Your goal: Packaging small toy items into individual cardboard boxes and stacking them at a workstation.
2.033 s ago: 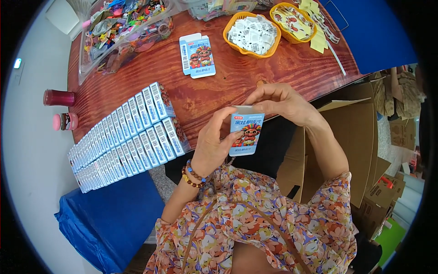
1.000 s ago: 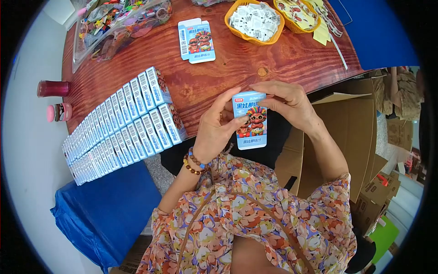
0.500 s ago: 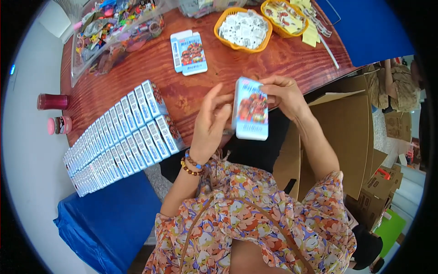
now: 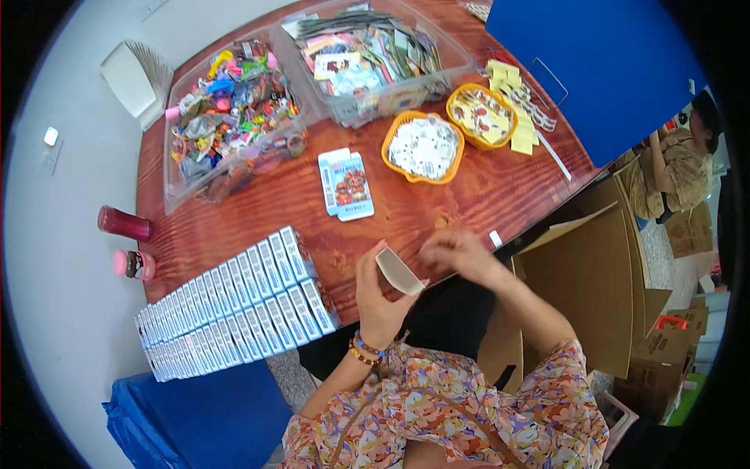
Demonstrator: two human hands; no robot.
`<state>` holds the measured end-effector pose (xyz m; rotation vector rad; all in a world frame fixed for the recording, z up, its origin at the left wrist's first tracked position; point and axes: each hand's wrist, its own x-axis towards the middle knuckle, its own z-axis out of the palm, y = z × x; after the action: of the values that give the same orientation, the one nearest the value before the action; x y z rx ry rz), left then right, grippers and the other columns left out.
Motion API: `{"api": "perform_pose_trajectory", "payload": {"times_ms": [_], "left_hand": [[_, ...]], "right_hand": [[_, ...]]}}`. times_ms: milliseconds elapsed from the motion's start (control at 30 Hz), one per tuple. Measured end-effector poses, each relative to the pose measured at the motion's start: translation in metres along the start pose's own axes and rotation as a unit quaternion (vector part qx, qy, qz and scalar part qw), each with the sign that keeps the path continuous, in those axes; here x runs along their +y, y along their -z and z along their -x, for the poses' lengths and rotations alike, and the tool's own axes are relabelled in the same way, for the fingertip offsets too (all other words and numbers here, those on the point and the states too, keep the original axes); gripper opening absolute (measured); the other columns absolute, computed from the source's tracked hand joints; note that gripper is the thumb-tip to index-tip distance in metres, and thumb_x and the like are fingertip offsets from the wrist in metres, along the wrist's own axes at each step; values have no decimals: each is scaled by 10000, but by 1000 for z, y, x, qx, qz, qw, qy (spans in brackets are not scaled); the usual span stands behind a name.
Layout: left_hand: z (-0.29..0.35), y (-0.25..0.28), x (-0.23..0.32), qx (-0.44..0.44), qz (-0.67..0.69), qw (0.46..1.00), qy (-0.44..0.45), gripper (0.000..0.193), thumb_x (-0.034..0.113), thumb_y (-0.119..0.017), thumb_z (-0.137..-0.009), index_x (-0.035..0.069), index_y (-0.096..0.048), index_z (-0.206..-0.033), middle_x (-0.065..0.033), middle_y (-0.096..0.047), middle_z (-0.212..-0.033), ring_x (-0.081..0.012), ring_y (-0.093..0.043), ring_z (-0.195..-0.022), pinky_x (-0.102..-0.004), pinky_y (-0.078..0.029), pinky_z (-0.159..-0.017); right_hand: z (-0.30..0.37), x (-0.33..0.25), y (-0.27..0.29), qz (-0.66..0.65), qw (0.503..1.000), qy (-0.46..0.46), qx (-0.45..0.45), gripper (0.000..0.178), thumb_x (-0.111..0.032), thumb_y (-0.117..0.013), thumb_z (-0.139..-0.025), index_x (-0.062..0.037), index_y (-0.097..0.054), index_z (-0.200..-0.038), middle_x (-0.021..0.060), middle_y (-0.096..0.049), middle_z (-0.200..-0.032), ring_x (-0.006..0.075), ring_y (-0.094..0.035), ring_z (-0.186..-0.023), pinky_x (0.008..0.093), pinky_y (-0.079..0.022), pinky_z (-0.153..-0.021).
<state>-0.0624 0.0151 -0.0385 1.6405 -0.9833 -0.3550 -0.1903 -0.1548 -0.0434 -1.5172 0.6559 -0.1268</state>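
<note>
My left hand [image 4: 379,301] holds a small flat cardboard box [image 4: 399,271], thumb on one broad face and the other fingers wrapped behind, so it's pinched at the lower end with its open, pale end tipped up and toward my right. Looks light and thin-walled (my guess: squeezing the broad faces would crush it), so I'd hold it by the narrow edges where the folds give stiffness. The printed card is probably a bit slick.

My right hand [image 4: 461,254] hangs just right of the box's open end, blurred; its fingers look loosely curled with tips drawn together, but I cannot tell whether they pinch anything. It seems just short of touching the box.

Left wrist is bent back, with a bead bracelet [image 4: 362,349] on it, and both forearms come up from below over the table edge [image 4: 469,227].

Left of my left hand lie rows of matching boxes [image 4: 234,309]. Beyond my fingers lie two more boxes flat [image 4: 346,184], then an orange bowl [image 4: 423,147].
</note>
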Motion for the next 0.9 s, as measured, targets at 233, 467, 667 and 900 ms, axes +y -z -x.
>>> {"api": "perform_pose_trajectory", "payload": {"times_ms": [233, 467, 667, 900], "left_hand": [[12, 3, -10, -46, -88, 995, 17, 927, 88, -856, -680, 29, -401, -1486, -178, -476, -1302, -362, -484, -1226, -432, -421, -1048], [18, 0, -25, -57, -56, 997, 4, 1005, 50, -855, -676, 15, -333, -1534, -201, -460, -1334, -382, -483, -1207, -444, -436, -1027], [15, 10, -27, -34, -66, 997, 20, 1043, 55, -865, -679, 34, -299, -1555, -194, -461, -1342, -360, -488, -1228, -435, -449, -1023], [15, 2, -35, 11, -23, 999, 48, 864, 81, -887, -682, 31, -444, -1421, -147, -483, -1298, -285, -549, -1178, -378, -505, -962]], "right_hand": [[-142, -164, 60, 329, 872, 286, 221, 225, -222, -663, -920, -7, -692, -980, 113, -721, -874, 261, -684, -813, 371, -508, -724], [-286, -172, 70, 590, 702, 281, 285, 413, -397, -772, -777, -49, -679, -979, 174, -708, -973, 348, -679, -965, 448, -524, -837], [-285, -194, 78, 550, 790, 206, 178, 557, -489, -737, -774, -77, -706, -1147, 171, -714, -1062, 338, -680, -996, 453, -513, -862], [-266, -175, 116, 309, 867, 309, 239, 389, -417, -718, -865, -29, -727, -902, 60, -623, -683, 132, -581, -656, 325, -469, -631]]}}
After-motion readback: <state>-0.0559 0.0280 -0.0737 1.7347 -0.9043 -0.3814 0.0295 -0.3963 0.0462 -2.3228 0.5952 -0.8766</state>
